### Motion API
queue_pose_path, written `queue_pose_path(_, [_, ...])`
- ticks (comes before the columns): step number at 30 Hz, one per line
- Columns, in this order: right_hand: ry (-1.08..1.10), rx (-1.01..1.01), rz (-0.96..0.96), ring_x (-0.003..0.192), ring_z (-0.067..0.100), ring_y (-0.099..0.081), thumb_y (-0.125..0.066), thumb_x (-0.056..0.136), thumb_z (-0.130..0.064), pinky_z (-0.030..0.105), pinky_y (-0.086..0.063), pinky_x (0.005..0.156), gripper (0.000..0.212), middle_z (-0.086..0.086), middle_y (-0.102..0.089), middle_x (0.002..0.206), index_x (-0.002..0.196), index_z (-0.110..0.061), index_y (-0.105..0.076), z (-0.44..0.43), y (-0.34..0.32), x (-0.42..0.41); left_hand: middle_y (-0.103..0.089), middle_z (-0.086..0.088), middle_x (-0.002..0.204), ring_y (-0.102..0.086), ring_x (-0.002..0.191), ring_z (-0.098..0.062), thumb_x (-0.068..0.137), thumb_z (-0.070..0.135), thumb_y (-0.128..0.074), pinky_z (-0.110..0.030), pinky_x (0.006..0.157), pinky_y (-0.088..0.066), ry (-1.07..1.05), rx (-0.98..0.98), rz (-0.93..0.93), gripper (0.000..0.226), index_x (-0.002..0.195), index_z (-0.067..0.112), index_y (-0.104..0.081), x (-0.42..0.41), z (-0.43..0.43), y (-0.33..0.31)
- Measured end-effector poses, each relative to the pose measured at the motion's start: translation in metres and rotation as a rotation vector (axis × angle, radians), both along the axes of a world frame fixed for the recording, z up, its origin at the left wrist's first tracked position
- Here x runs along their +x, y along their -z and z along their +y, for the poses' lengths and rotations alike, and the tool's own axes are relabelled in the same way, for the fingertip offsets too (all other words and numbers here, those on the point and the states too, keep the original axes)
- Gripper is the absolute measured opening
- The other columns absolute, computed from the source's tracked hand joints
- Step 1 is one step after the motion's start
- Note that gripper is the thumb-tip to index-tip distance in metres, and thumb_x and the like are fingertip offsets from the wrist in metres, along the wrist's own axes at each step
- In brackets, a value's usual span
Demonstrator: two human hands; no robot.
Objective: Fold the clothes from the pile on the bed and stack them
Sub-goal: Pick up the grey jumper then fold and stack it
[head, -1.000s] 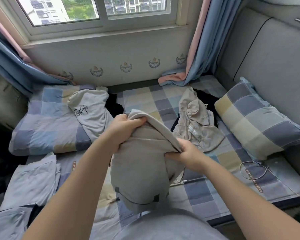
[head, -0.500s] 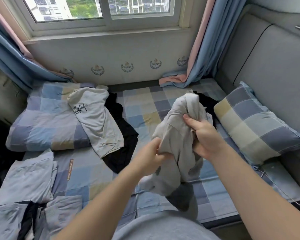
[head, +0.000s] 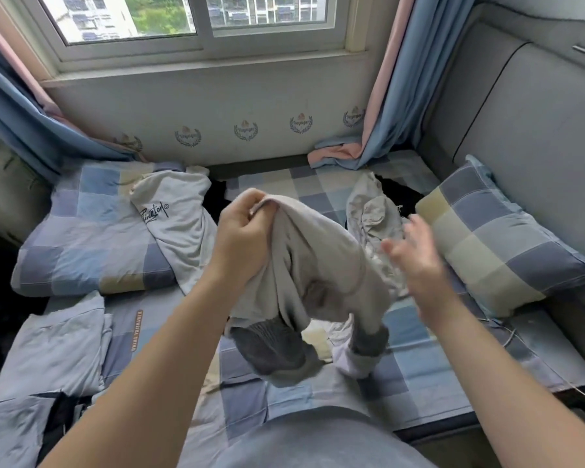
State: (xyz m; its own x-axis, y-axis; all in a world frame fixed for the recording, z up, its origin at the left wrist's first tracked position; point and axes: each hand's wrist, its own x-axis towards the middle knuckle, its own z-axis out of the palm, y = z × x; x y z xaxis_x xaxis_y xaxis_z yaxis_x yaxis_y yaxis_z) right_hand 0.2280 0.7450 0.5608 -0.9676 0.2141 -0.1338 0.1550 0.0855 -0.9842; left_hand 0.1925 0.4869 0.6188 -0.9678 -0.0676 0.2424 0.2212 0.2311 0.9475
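A beige-grey garment with dark grey ribbed cuffs point(head: 314, 282) hangs above the checked bed point(head: 419, 359). My left hand point(head: 247, 238) grips its upper edge in a fist. To the right of it, my right hand point(head: 416, 261) is blurred, fingers spread, holding nothing. A crumpled beige garment point(head: 372, 214) and a black one point(head: 399, 197) lie behind, near the right pillow. A white printed shirt point(head: 176, 228) drapes over the left pillow, with black cloth point(head: 216, 201) beside it. Folded pale blue clothes point(head: 58, 352) lie at the left.
A checked pillow point(head: 500, 244) leans on the grey padded headboard point(head: 534, 130) at the right. Another checked pillow point(head: 81, 238) lies at the left. Blue and pink curtains point(head: 385, 96) hang beside the window. A thin white cable point(head: 520, 342) runs along the bed's right edge.
My left hand has risen and moved left with the garment's edge. My right hand has let go and swung out to the right; the garment now hangs from my left hand alone.
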Motion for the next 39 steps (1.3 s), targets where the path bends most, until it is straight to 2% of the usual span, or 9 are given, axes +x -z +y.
queue_pose_path(4, [-0.554,0.092,-0.097,0.116,-0.017,-0.052,-0.077,0.088,-0.029,0.02,-0.047,0.102,0.063,-0.024,-0.056,0.133,0.143,-0.03,-0.047,-0.068,0.011,0.02,-0.053,-0.021,0.071,-0.043,0.068,-0.019,0.092,0.03,-0.061,-0.033,0.058,-0.031,0.247,-0.034,-0.025,0.018,0.076,0.023,-0.065,0.002,0.02,-0.008])
queue_pose_path(7, [-0.509,0.139,-0.061,0.112,0.018,-0.067,-0.058,0.098,-0.021,0.048,-0.051,0.1,0.023,0.001,-0.073,0.115,0.12,-0.019,-0.067,-0.087,0.02,0.011,-0.059,-0.007,0.075,-0.046,0.074,-0.019,0.087,0.037,-0.065,-0.032,0.067,-0.034,0.287,-0.018,-0.044,0.016,0.078,0.025,-0.07,-0.007,0.004,-0.008])
queue_pose_path(14, [-0.329,-0.364,-0.149,0.078,0.013,-0.072,-0.046,0.106,-0.015,0.024,-0.058,0.068,0.023,0.006,-0.076,0.088,0.105,-0.007,-0.068,-0.085,-0.017,0.0,-0.066,0.001,0.095,-0.063,0.091,-0.018,0.092,0.025,-0.07,-0.029,0.079,-0.048,-0.217,-0.413,-0.132,0.007,0.098,0.022,-0.067,-0.02,-0.064,0.029])
queue_pose_path(17, [-0.217,-0.422,-0.147,0.071,0.013,-0.071,-0.046,0.107,-0.017,0.025,-0.059,0.065,0.025,0.006,-0.074,0.081,0.095,-0.009,-0.066,-0.086,-0.036,-0.006,-0.065,0.002,0.098,-0.061,0.09,-0.013,0.092,0.041,-0.069,-0.028,0.08,-0.049,-0.071,-0.333,-0.232,0.024,0.097,0.018,-0.066,0.01,-0.049,0.047])
queue_pose_path(20, [-0.163,-0.455,-0.104,0.074,0.014,-0.071,-0.046,0.107,-0.02,0.027,-0.06,0.07,0.024,0.006,-0.074,0.083,0.094,-0.009,-0.064,-0.084,-0.045,-0.005,-0.059,0.011,0.077,-0.054,0.07,-0.005,0.077,0.064,-0.062,-0.023,0.065,-0.045,0.28,-0.123,-0.387,0.044,0.087,0.021,-0.065,0.045,-0.027,0.053])
queue_pose_path(23, [-0.112,-0.493,-0.082,0.078,0.015,-0.072,-0.046,0.107,-0.025,0.027,-0.061,0.07,0.026,0.006,-0.075,0.085,0.099,-0.01,-0.066,-0.077,-0.054,-0.005,-0.065,0.016,0.079,-0.061,0.075,-0.005,0.079,0.042,-0.073,-0.024,0.069,-0.049,0.44,-0.142,-0.463,0.015,0.091,0.034,-0.066,0.058,-0.02,0.078])
queue_pose_path(31, [0.105,-0.46,-0.047,0.108,0.028,-0.067,-0.046,0.107,-0.029,0.037,-0.059,0.089,0.041,0.019,-0.068,0.121,0.128,0.004,-0.059,-0.026,-0.057,-0.013,-0.04,0.001,0.068,-0.035,0.057,-0.008,0.101,0.005,-0.047,-0.027,0.058,-0.031,0.078,-0.177,-0.37,0.022,0.08,0.01,-0.052,0.031,-0.02,0.086])
queue_pose_path(36, [0.271,-0.207,-0.053,0.102,0.021,-0.058,-0.057,0.102,-0.023,0.029,-0.05,0.077,0.012,0.004,-0.065,0.101,0.11,-0.015,-0.06,0.003,-0.032,-0.012,-0.039,0.003,0.063,-0.034,0.058,-0.006,0.103,0.014,-0.054,-0.022,0.054,-0.028,0.027,-0.098,-0.183,0.028,0.08,-0.003,-0.054,0.015,-0.014,0.038])
queue_pose_path(39, [-0.06,0.096,0.053,0.128,0.009,-0.043,-0.073,0.089,-0.04,0.028,-0.038,0.099,0.058,-0.009,-0.045,0.14,0.138,-0.043,-0.041,-0.011,-0.029,0.008,-0.041,0.006,0.061,-0.034,0.054,-0.008,0.101,0.015,-0.057,-0.022,0.049,-0.027,0.273,-0.088,-0.156,0.027,0.075,0.011,-0.062,0.022,-0.001,0.006])
